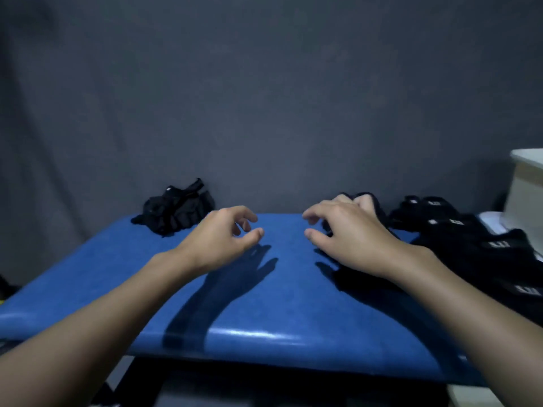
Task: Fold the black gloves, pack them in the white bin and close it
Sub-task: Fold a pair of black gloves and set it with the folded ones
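Note:
A blue padded table (264,304) lies in front of me. My left hand (223,239) hovers over its middle with loosely curled fingers and holds nothing. My right hand (349,236) is over the table's right part and grips a black glove (374,208), whose fabric shows round the outer fingers and under the palm. Several black gloves with white labels (470,245) are piled at the right edge. A smaller bundle of black gloves (176,212) sits at the back left corner. The white bin (526,195) stands at the far right, cut off by the frame.
A grey cloth backdrop (264,98) hangs right behind the table. A flat white piece (493,221) lies at the foot of the bin, partly under the gloves. The table's front edge is rounded and glossy, with a dark frame below it.

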`<state>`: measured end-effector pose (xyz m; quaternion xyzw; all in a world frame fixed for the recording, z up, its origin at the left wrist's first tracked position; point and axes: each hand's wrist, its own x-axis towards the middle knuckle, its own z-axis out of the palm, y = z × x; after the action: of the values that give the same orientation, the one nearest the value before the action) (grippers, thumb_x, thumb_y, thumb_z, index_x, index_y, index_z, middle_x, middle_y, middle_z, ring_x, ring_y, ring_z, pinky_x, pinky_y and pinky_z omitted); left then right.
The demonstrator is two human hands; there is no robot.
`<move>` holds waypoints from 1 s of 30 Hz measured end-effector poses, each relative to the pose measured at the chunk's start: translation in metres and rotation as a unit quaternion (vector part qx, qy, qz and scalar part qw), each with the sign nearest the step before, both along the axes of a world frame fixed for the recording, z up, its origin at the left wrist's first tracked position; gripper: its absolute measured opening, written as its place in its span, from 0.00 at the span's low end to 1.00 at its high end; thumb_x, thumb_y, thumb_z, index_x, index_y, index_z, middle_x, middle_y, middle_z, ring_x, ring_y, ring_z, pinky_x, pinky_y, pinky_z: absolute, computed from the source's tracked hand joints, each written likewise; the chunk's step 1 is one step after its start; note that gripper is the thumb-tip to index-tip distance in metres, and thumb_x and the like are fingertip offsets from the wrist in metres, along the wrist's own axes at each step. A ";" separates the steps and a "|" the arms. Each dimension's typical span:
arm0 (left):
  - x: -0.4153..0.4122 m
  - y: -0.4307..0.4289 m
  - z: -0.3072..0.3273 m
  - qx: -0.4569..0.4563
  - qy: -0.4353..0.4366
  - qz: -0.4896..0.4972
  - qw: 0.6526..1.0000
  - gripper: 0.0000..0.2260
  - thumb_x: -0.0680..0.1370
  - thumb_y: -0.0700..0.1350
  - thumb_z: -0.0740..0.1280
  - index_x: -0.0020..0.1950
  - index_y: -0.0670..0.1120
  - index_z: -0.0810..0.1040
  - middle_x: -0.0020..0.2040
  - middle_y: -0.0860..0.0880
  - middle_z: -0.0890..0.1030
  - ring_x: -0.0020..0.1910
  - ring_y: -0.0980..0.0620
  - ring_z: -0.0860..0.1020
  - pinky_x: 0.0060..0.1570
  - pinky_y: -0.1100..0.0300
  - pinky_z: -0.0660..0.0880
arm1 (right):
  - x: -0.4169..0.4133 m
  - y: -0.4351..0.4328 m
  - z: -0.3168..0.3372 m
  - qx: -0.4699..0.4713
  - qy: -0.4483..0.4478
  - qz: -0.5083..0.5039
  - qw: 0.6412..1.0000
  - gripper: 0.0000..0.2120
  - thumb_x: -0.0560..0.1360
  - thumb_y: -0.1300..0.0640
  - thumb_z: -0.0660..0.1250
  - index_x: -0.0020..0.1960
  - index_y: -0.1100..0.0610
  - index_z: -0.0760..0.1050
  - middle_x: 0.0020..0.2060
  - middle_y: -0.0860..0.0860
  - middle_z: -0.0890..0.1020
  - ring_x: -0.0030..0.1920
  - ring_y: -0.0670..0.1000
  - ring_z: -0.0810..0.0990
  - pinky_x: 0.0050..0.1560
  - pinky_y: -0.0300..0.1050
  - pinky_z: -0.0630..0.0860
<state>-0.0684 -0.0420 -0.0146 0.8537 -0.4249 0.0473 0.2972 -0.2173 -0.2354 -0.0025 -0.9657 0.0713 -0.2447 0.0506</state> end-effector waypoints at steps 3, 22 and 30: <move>0.035 0.020 -0.002 -0.019 -0.001 0.039 0.999 0.08 0.77 0.55 0.68 0.52 0.53 0.79 0.45 0.58 0.80 0.47 0.58 0.78 0.49 0.55 0.77 | 0.057 0.024 -0.002 0.027 0.012 0.034 0.999 0.12 0.79 0.46 0.61 0.61 0.46 0.75 0.56 0.41 0.78 0.58 0.46 0.72 0.58 0.46 0.57; 0.141 0.096 -0.026 -0.069 -0.043 0.240 0.967 0.16 0.75 0.47 0.70 0.63 0.51 0.76 0.61 0.51 0.76 0.61 0.46 0.72 0.61 0.50 0.69 | 0.239 0.126 -0.024 0.363 0.072 0.130 0.920 0.26 0.78 0.55 0.65 0.74 0.42 0.64 0.64 0.50 0.70 0.54 0.50 0.77 0.50 0.49 0.81; 0.154 0.099 -0.023 -0.185 0.020 0.244 0.952 0.08 0.77 0.41 0.70 0.55 0.46 0.82 0.43 0.54 0.80 0.42 0.53 0.78 0.46 0.62 0.72 | 0.255 0.141 -0.021 0.390 0.078 0.132 0.908 0.25 0.79 0.60 0.62 0.73 0.44 0.67 0.63 0.49 0.71 0.48 0.46 0.76 0.53 0.55 0.80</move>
<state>0.0859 0.0569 -0.0374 0.8623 -0.1817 0.1784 0.4378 0.0381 -0.0946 -0.0235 -0.8853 0.0366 -0.1123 0.4497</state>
